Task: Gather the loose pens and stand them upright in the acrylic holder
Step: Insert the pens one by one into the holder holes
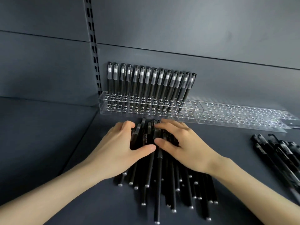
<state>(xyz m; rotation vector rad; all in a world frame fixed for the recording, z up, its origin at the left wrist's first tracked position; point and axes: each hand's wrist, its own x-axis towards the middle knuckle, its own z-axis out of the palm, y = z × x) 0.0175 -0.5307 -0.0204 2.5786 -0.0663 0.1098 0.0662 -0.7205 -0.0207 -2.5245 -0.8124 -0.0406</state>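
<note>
Two hands are down on the heap of loose pens that I am watching on the dark shelf. The left hand has its fingers curled round the left flank of the heap near the cap ends, with the thumb laid across the barrels, so a bunch is gripped between them. The right hand lies on top from the other side. Its fingers are spread apart and only lightly bent, pressing on the caps without closing round any, as far as I can see (the two thumbs nearly meet in the middle).

The pen tails fan out toward me, past both wrists, showing small silver tips. Just beyond the fingertips sits the acrylic holder, against the back panel. A row of capped pens stands in its rearmost holes, those at the right end leaning slightly. A second clear holder continues the line to the right. Well to the right of the right-hand fingers lies another heap of black pens.
</note>
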